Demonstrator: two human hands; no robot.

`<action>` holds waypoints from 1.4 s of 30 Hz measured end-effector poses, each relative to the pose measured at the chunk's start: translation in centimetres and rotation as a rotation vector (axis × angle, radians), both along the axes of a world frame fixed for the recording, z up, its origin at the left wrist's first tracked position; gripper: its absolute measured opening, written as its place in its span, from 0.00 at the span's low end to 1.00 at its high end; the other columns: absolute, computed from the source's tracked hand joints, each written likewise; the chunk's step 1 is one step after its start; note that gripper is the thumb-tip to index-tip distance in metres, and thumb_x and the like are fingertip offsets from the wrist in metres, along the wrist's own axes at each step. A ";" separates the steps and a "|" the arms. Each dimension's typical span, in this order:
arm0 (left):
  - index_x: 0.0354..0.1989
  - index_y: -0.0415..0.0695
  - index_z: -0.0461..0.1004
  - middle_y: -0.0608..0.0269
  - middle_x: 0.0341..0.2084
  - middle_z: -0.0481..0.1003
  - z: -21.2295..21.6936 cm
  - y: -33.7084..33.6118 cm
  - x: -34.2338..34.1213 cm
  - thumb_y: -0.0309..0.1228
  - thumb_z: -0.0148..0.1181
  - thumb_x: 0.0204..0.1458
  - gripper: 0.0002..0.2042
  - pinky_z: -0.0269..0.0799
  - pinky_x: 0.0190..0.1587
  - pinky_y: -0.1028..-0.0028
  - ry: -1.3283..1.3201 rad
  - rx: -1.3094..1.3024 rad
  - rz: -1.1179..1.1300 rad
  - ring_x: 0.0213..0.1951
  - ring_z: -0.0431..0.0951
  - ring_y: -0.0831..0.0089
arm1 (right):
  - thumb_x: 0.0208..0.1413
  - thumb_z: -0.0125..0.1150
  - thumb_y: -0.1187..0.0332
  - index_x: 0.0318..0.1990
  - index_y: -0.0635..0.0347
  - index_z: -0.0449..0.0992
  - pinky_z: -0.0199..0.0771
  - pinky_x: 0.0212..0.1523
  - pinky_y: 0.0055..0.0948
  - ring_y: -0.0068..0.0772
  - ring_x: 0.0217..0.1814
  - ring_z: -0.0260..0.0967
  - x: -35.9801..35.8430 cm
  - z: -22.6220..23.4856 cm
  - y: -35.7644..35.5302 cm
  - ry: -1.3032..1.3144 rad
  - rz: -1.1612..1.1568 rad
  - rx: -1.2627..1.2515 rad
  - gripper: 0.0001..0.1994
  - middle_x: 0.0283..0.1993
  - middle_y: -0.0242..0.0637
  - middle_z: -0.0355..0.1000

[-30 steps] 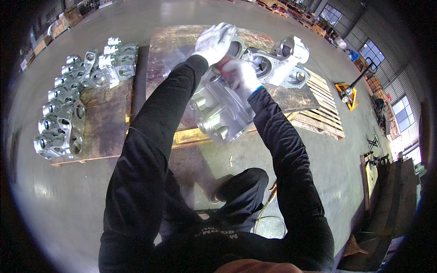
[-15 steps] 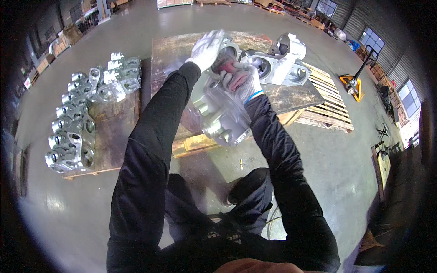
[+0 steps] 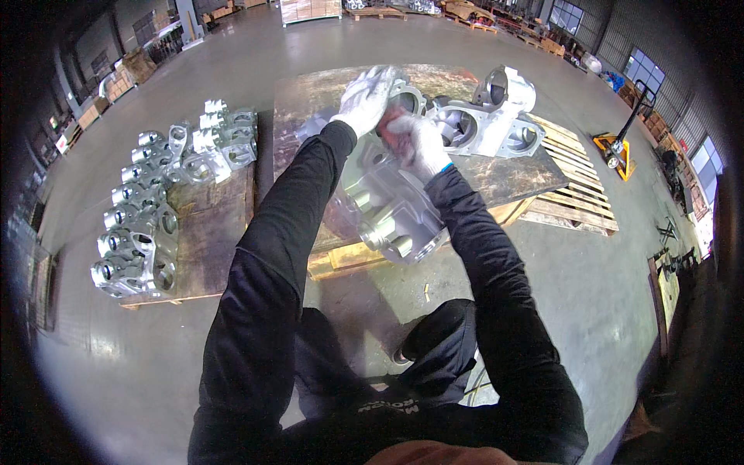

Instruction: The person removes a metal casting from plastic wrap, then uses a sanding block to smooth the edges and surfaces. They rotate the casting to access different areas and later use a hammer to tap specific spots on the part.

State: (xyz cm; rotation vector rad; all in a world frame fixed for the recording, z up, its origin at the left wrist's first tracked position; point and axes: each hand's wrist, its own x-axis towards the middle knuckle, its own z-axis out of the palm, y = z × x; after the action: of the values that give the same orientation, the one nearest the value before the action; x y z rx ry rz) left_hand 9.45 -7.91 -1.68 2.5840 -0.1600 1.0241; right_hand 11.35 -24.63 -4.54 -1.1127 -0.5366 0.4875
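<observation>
A large silvery metal casting (image 3: pixel 395 217) with round bosses and bored rings lies at the near edge of the dark tabletop in front of me. My left hand (image 3: pixel 369 101), in a white knit glove, rests on its far part with fingers stretched out beside an upper ring (image 3: pixel 407 97). My right hand (image 3: pixel 426 147), gloved too, is closed round a reddish pad (image 3: pixel 396 130) pressed to the casting just below that ring. Whether the pad is cloth or abrasive I cannot tell. Motion blurs the right fingers, and both hands hide some of the metal.
More ringed castings (image 3: pixel 484 128) stand right of my hands on the dark board (image 3: pixel 515 177). Several similar castings (image 3: pixel 136 221) line a low platform (image 3: pixel 205 225) at left. Beyond the board are a slatted wooden pallet (image 3: pixel 577 186) and a yellow pallet jack (image 3: pixel 616 153).
My right hand has turned so that more of its back shows, still at the same area of the casting. My left hand stays put on the metal. The whole view has shifted slightly.
</observation>
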 end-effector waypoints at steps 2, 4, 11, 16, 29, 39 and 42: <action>0.71 0.47 0.61 0.47 0.69 0.62 -0.1 0.2 0.2 0.43 0.36 0.69 0.25 0.55 0.71 0.54 -0.004 0.159 0.043 0.70 0.61 0.47 | 0.49 0.62 0.59 0.38 0.61 0.83 0.79 0.42 0.42 0.50 0.39 0.79 -0.7 1.6 -1.6 -0.618 -0.109 -0.530 0.15 0.35 0.49 0.80; 0.70 0.47 0.62 0.47 0.68 0.63 0.0 0.5 0.4 0.41 0.38 0.68 0.24 0.56 0.70 0.55 -0.004 0.050 -0.071 0.68 0.62 0.46 | 0.51 0.61 0.56 0.41 0.52 0.85 0.80 0.45 0.45 0.50 0.43 0.81 -0.9 4.2 -3.1 -1.354 -0.120 -1.185 0.15 0.40 0.52 0.81; 0.71 0.43 0.59 0.43 0.70 0.60 -0.3 0.5 0.1 0.39 0.40 0.67 0.25 0.55 0.72 0.56 0.022 0.146 -0.011 0.69 0.61 0.45 | 0.48 0.61 0.54 0.38 0.54 0.86 0.80 0.47 0.43 0.48 0.45 0.81 -2.6 3.9 -2.5 -1.344 -0.301 -1.328 0.17 0.39 0.50 0.81; 0.74 0.39 0.52 0.40 0.71 0.56 0.6 0.3 0.2 0.38 0.40 0.68 0.28 0.52 0.74 0.59 0.134 0.041 -0.003 0.72 0.55 0.46 | 0.55 0.57 0.58 0.43 0.64 0.77 0.77 0.38 0.38 0.43 0.40 0.76 0.8 0.2 -3.5 0.138 0.074 -0.134 0.17 0.38 0.49 0.76; 0.75 0.47 0.53 0.41 0.72 0.55 -0.8 1.2 2.3 0.40 0.46 0.66 0.29 0.53 0.74 0.56 -0.076 0.197 0.037 0.72 0.56 0.41 | 0.49 0.54 0.53 0.39 0.66 0.83 0.76 0.54 0.46 0.58 0.50 0.78 -1.6 4.2 -5.7 -1.101 -0.225 -1.117 0.23 0.43 0.60 0.78; 0.73 0.43 0.57 0.42 0.71 0.58 -3.0 4.8 5.1 0.35 0.42 0.67 0.26 0.55 0.73 0.57 -0.061 0.273 0.037 0.71 0.59 0.43 | 0.48 0.54 0.57 0.33 0.63 0.85 0.78 0.49 0.47 0.57 0.44 0.79 -0.3 1.0 -9.8 -1.131 -0.232 -1.050 0.19 0.38 0.57 0.79; 0.72 0.41 0.58 0.43 0.71 0.57 -3.3 5.6 5.6 0.33 0.41 0.68 0.24 0.53 0.73 0.57 -0.217 0.374 -0.030 0.72 0.58 0.45 | 0.49 0.52 0.57 0.34 0.62 0.84 0.78 0.49 0.48 0.58 0.42 0.79 -2.7 1.3 -14.1 -1.072 -0.221 -1.134 0.19 0.36 0.56 0.79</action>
State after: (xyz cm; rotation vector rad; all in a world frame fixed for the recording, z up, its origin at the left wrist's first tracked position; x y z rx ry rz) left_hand 15.01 -2.29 -4.97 2.7749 -0.4857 1.3749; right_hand 8.63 -38.72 -3.22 -2.5229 -1.0899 -0.1143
